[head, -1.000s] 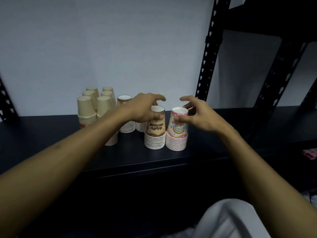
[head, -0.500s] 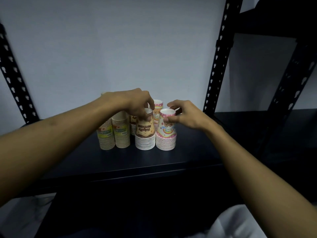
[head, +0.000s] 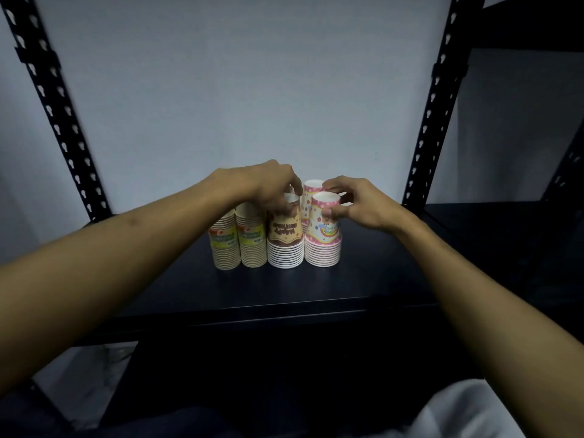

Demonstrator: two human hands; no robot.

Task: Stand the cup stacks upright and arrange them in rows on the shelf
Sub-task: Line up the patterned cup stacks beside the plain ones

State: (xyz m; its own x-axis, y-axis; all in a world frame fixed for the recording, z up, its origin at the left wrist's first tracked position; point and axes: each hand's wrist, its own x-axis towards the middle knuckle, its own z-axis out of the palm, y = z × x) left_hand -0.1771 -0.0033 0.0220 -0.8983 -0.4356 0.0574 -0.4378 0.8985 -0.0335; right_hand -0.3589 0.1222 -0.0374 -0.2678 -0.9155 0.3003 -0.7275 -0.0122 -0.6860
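On the dark shelf (head: 316, 289), four cup stacks stand upright, rims down, in a near row: two yellow-labelled stacks (head: 238, 245) at left, a brown-printed stack (head: 284, 238), then a pink-printed stack (head: 324, 238) at right, each touching its neighbour. A further pink stack (head: 311, 194) stands just behind, at the far side; more behind it is hidden. The left hand (head: 268, 188) grips the top of the brown-printed stack, fingers curled round it. The right hand (head: 357, 203) pinches the top of the pink-printed stack. Judgement: the arrangement appears near complete; only final alignment and release seem to remain. No stack is seen lying down.
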